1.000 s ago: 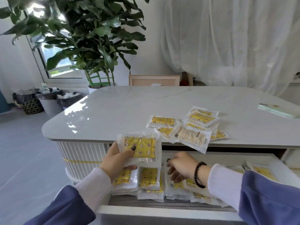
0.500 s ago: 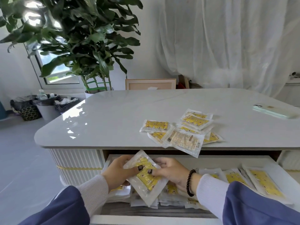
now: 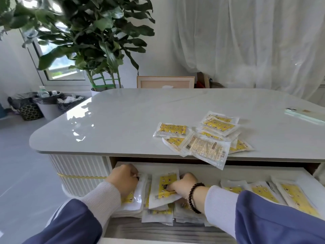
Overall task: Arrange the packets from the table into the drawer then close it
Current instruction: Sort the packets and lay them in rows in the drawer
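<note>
Packets (image 3: pixel 204 136) lie in a loose overlapping heap near the front edge of the tabletop (image 3: pixel 123 120), toward its right side, one of them turned printed-back-up and hanging over the edge above the drawer (image 3: pixel 246 171). That drawer stands pulled out under the tabletop, and more packets fill it: stacks at its left end and a row leaning along its right part. Both hands are down inside, at the left end. The left hand (image 3: pixel 124 181) rests knuckles-up on the leftmost stack (image 3: pixel 133 203), fingers curled at the stack's far edge; whether they grip anything I cannot tell. The right hand (image 3: pixel 182 186), with a dark bead bracelet (image 3: pixel 194 197) on its wrist, pinches a yellow-printed packet (image 3: pixel 164 188) by its right edge, thumb on top, and that packet lies across the next stack. A phone (image 3: pixel 304 115) sits at the tabletop's far right edge. Behind stand a big leafy plant (image 3: pixel 91 37), lined bins (image 3: pixel 47 104) and a white curtain (image 3: pixel 246 41).
</note>
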Motion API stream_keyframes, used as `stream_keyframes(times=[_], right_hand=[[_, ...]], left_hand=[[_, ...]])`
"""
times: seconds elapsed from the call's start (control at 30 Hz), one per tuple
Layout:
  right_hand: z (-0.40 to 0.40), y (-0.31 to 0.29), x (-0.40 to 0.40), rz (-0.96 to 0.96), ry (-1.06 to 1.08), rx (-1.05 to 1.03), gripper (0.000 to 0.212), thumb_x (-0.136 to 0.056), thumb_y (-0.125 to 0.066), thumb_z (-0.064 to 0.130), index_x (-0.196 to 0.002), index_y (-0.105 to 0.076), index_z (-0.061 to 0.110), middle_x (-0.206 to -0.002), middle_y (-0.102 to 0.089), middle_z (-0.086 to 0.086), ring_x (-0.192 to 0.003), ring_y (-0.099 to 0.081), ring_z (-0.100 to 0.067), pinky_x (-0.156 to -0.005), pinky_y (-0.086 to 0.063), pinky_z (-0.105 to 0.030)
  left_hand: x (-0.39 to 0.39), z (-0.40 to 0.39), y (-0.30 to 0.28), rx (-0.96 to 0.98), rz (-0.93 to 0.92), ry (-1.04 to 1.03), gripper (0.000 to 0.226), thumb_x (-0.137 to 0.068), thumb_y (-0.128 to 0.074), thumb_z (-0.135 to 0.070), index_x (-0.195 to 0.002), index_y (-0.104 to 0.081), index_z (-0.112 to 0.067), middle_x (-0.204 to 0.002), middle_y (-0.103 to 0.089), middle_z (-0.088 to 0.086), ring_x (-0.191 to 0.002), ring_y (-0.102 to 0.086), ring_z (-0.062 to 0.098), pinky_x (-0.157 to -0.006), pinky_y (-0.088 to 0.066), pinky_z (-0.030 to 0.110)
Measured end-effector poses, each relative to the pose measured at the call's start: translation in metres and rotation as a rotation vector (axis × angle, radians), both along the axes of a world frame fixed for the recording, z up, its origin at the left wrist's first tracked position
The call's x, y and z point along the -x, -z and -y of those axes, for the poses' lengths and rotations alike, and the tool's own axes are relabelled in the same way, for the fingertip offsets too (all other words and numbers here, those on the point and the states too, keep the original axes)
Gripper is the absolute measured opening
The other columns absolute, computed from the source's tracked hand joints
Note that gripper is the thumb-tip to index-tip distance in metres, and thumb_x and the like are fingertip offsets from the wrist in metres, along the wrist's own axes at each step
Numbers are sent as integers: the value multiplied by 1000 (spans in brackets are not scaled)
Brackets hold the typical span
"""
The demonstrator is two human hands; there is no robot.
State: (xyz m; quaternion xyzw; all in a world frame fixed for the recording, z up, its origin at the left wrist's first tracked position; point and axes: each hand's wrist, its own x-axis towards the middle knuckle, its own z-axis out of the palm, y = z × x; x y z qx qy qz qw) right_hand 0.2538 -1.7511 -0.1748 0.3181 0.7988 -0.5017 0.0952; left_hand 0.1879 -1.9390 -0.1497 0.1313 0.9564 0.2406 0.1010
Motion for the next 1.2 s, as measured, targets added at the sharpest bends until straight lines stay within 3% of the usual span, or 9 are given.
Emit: stream_keyframes(times=[0.2,0.3,0.47,0.67,0.77,0.87,1.07,1.13,1.2], right_hand=[[33,3,11,-42,-144,-181,63,-74,-73,29,-126,-42,10,-110,-58,-4,-93,-58,-19,-77,-52,-27],[33,-2,11,-57,-237,-352,59,-75,-73,36,-121,-47,10,-115,-60,-4,-100,-60,-20,-76,-50,-25],[22,-11,1,-74,-259,-417,41,-82,-66,38,-110,-53,10,-94,-56,-1,-80,-54,-18,-59,-43,-21],[10,-25,-17,-64,-266,-421,37,-85,-57,20,-118,-46,6,-95,-52,-2,-93,-61,-23,-79,-57,-34],[6,-38,-39,-56,-359,-521,41,-87,-54,17,-125,-42,8,-118,-55,-7,-105,-58,-23,-88,-52,-33],[2,-57,-67,-76,-519,-696,38,-88,-51,20,-124,-42,11,-125,-50,-7,-110,-53,-24,-91,-46,-34],[-20,-95,-110,-196,-788,-1078,8,-90,-47,13,-97,-45,15,-109,-50,-8,-76,-42,-24,-52,-28,-23],[-34,-99,-116,-305,-737,-1150,8,-88,-48,10,-95,-48,15,-101,-50,-5,-74,-40,-22,-49,-26,-23],[-46,-101,-114,-462,-655,-1200,14,-78,-60,10,-84,-48,16,-88,-48,0,-73,-41,-18,-53,-35,-25]], left_hand=[[1,1,6,227,52,135,47,-90,-46,-15,-135,-52,-24,-135,-56,-4,-120,-53,16,-98,-43,23],[0,0,7,235,56,153,47,-91,-49,-16,-137,-49,-23,-136,-54,-3,-122,-52,16,-98,-42,23],[-1,-1,6,165,-46,151,42,-89,-52,-16,-131,-55,-23,-131,-57,-3,-118,-54,15,-94,-45,20],[-13,-3,-1,38,-129,152,34,-92,-48,-16,-122,-58,-29,-130,-56,-7,-119,-53,12,-90,-44,18],[-22,-4,-9,-31,-174,172,33,-91,-49,-15,-118,-60,-31,-126,-56,-9,-116,-53,9,-89,-41,16],[-30,-11,-25,-57,-246,266,30,-91,-50,-15,-112,-61,-32,-118,-58,-15,-112,-54,2,-94,-44,17],[-44,-35,-63,-42,-374,439,26,-92,-50,-16,-107,-65,-30,-101,-61,-20,-92,-58,-4,-85,-49,13],[-47,-47,-74,-44,-423,454,25,-91,-48,-14,-106,-64,-28,-101,-59,-17,-93,-58,0,-85,-51,18],[-48,-60,-82,-41,-522,441,18,-91,-49,-14,-102,-56,-27,-101,-52,-15,-92,-55,4,-83,-49,18]])
